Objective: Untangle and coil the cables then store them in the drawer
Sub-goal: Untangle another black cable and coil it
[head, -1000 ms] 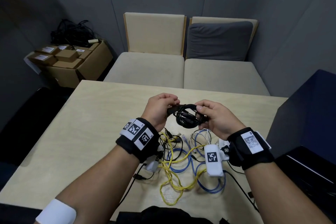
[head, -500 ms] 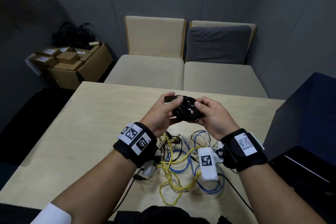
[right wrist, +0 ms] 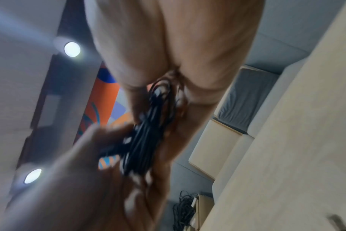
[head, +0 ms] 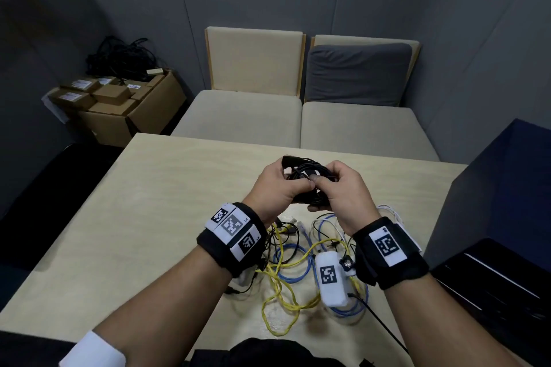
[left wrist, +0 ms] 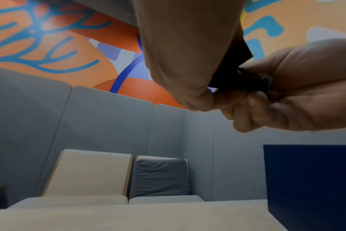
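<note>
Since a moment ago, our left hand (head: 275, 188) and right hand (head: 346, 191) closed tighter around the black cable coil (head: 307, 171), standing edge-up above the tabletop (head: 149, 202).

Counting two hands, left hand (head: 275, 188) and right hand (head: 346, 191), gripping one black cable bundle (head: 307, 171); lying on one table (head: 143, 217): one yellow cable (head: 280, 292), blue cables (head: 298, 265), number unclear; standing behind: two seats (head: 238, 116).
</note>
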Demonstrator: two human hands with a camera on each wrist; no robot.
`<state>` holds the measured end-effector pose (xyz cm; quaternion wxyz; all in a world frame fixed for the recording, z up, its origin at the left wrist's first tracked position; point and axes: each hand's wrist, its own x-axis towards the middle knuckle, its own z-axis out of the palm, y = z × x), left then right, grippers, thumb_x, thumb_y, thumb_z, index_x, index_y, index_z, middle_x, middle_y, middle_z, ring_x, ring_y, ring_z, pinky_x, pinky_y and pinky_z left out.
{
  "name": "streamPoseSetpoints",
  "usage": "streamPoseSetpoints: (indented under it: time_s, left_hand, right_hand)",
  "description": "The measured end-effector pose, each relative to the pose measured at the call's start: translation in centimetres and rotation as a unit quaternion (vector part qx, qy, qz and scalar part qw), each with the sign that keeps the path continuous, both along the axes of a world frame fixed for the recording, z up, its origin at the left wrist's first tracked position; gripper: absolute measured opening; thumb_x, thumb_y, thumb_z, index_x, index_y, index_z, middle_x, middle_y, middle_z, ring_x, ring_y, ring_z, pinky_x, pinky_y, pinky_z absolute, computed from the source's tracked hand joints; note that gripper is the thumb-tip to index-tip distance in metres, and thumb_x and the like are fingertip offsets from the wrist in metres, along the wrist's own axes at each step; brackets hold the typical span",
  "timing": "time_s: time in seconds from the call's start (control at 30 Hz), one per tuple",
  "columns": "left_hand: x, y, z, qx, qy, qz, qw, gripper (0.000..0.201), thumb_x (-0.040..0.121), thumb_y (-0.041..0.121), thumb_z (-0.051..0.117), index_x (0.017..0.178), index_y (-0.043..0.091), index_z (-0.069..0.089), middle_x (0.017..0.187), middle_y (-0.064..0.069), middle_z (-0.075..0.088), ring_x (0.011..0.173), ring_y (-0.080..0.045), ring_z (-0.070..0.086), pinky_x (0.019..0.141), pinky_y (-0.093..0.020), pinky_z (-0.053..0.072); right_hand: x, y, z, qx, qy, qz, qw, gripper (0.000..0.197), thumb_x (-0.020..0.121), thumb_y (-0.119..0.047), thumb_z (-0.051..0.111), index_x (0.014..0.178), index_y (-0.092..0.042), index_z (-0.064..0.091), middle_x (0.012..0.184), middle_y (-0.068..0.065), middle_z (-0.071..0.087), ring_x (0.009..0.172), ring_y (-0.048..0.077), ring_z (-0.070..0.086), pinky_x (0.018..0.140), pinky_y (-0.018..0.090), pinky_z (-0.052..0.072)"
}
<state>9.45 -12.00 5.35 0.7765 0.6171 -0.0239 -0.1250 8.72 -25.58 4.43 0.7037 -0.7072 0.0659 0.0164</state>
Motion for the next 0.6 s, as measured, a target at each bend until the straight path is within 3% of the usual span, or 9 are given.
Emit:
streamPoseSetpoints:
  time_s: [0.13,0.2,0.3,0.37,0.43,0.5,0.6]
  left_hand:
    - [0.3,0.8,-0.2,-0.008,0.011,-0.027,1.0,0.024,0.079,-0.013,0.059,0.1,0.0,0.061,0.088,-0.013,0.066,0.077,-0.023,0.066,0.067,-0.03,0.056]
    - [0.3,0.9,-0.2,-0.014,0.018,-0.044,0.999,0.028,0.072,-0.006,0.064,0.099,0.0,0.06,0.087,-0.012,0.066,0.075,-0.021,0.066,0.065,-0.03,0.055]
    - [0.2,0.8,-0.2,-0.021,0.028,-0.07,0.997,0.035,0.065,0.0,0.061,0.1,0.001,0.059,0.087,-0.011,0.064,0.072,-0.019,0.065,0.062,-0.03,0.055]
    - [0.2,0.8,-0.2,-0.019,0.031,-0.086,0.996,0.035,0.065,-0.002,0.06,0.1,0.001,0.059,0.085,-0.011,0.064,0.07,-0.018,0.064,0.061,-0.03,0.055]
    - [0.3,0.9,-0.3,-0.012,0.033,-0.1,0.994,0.034,0.065,-0.003,0.059,0.099,0.0,0.058,0.082,-0.011,0.063,0.069,-0.017,0.064,0.061,-0.029,0.055]
    - [0.3,0.9,-0.3,-0.001,0.033,-0.108,0.994,0.033,0.064,-0.003,0.059,0.097,0.0,0.058,0.08,-0.01,0.063,0.067,-0.017,0.063,0.061,-0.028,0.054]
    - [0.4,1.1,-0.2,-0.016,0.038,-0.102,0.994,0.034,0.065,-0.003,0.058,0.098,0.0,0.056,0.078,-0.008,0.063,0.065,-0.016,0.064,0.059,-0.029,0.055]
  right_hand:
    - [-0.3,-1.1,0.7,0.159,0.062,0.106,0.98,0.02,0.09,-0.03,0.056,0.085,-0.01,0.053,0.079,0.006,0.06,0.06,0.018,0.06,0.059,0.034,0.056]
    - [0.1,-1.7,0.8,0.177,0.085,0.096,0.976,0.031,0.09,-0.041,0.05,0.09,-0.012,0.058,0.083,0.007,0.06,0.059,0.018,0.059,0.055,0.029,0.054]
    - [0.6,-1.9,0.5,0.133,0.102,0.062,0.984,0.03,0.1,-0.035,0.044,0.099,-0.011,0.064,0.086,0.007,0.063,0.054,0.013,0.058,0.047,0.023,0.049]
    - [0.7,-1.7,0.6,0.149,0.114,0.092,0.978,0.028,0.096,-0.029,0.051,0.103,-0.005,0.065,0.083,0.007,0.064,0.059,0.014,0.058,0.048,0.022,0.049]
    - [0.7,-1.8,0.8,0.191,0.119,0.125,0.966,0.022,0.093,-0.021,0.053,0.095,0.0,0.062,0.072,0.007,0.062,0.055,0.013,0.056,0.048,0.02,0.049]
    - [0.8,-1.9,1.0,0.202,0.12,0.136,0.962,0.016,0.098,-0.011,0.045,0.086,-0.003,0.053,0.058,0.002,0.057,0.042,0.007,0.05,0.039,0.018,0.044]
    - [1.0,-2.2,0.5,0.211,0.103,0.148,0.961,0.016,0.097,-0.006,0.043,0.089,-0.004,0.057,0.066,0.003,0.062,0.047,0.008,0.056,0.045,0.018,0.049]
